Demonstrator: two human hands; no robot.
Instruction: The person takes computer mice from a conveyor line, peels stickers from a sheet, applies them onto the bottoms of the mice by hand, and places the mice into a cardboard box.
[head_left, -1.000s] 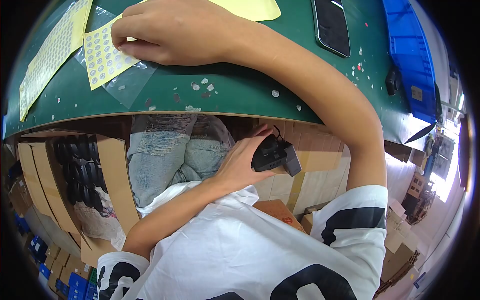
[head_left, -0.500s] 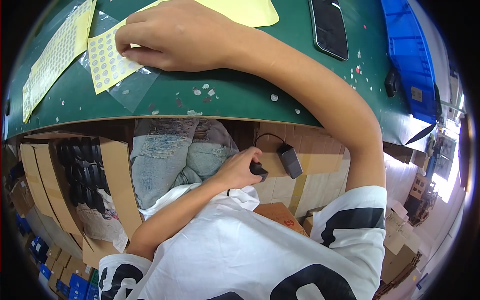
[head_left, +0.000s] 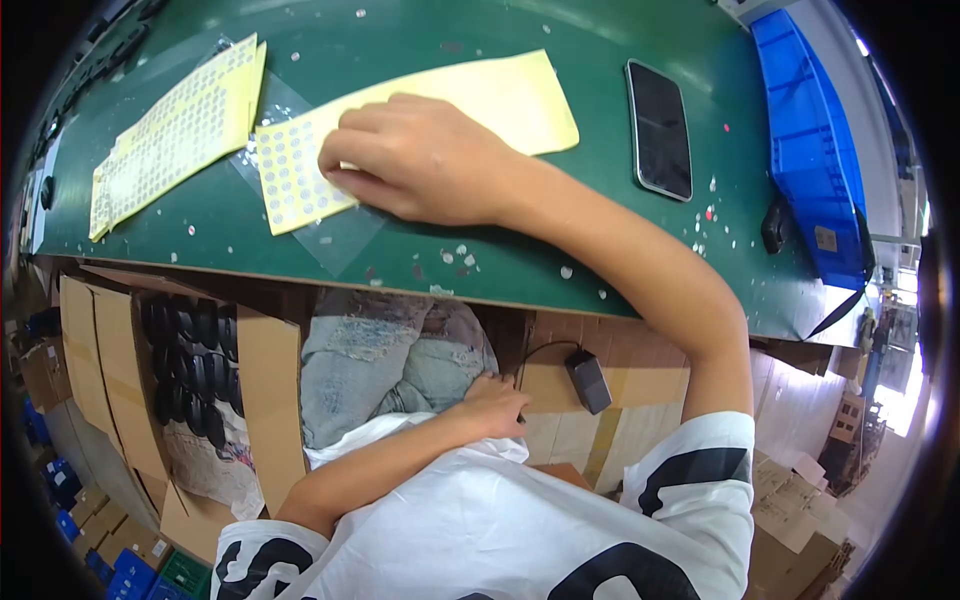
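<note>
Sticker sheet [head_left: 285, 175]: in the head view, it is seen lying on the green table [head_left: 600, 100], partly over a clear plastic bag [head_left: 345, 248] and to the right of a stack of sheets [head_left: 180, 135]. Its middle is covered by the right hand [head_left: 425, 160]. The right fingers are curled, with the thumb drawn in toward them, over the printed dots; whether a sticker is pinched cannot be told. Below the table edge, the left hand [head_left: 495, 406] is closed on a small dark object [head_left: 521, 416], of which only a sliver is shown.

The sheet is judged to be light, thin and flexible, easily creased and liable to slide on the bag. It is best held by its plain yellow margin, so that the stickers are not lifted or smudged.

Compared with one second ago, the left hand has been moved off the black block [head_left: 588, 382] to beside the jeans [head_left: 370, 345]. The right hand has been kept over the sheet. The whole phone [head_left: 660, 130] is now shown, the view having been shifted.
</note>
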